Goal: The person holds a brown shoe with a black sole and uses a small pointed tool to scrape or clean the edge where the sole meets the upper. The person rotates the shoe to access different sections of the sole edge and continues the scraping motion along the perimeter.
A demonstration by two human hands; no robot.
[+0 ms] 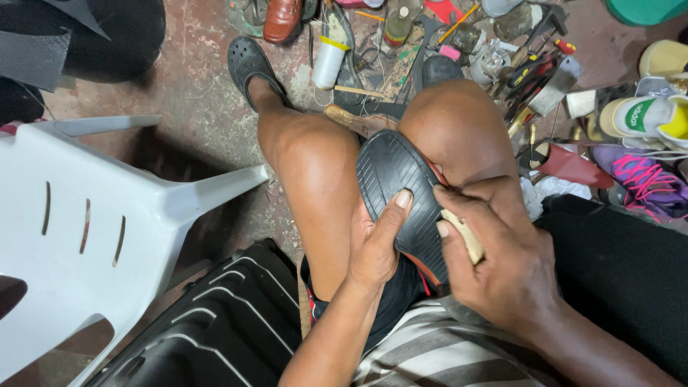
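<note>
A shoe with a black ribbed rubber sole [393, 179] rests sole-up between my knees. My left hand [376, 244] grips its left edge, with the thumb pressed flat on the sole. My right hand [494, 258] holds a tool with a pale wooden handle [462, 235] against the right edge of the sole; the tool's working end is hidden by my fingers. An orange-brown lining shows along the sole's lower right edge.
A white plastic chair [93, 229] lies tipped at the left, with a black ribbed mat [215, 330] below it. On the floor ahead lie a brown shoe [282, 18], a white bottle [328, 63], tools and scraps. Sneakers [645, 118] sit at the right.
</note>
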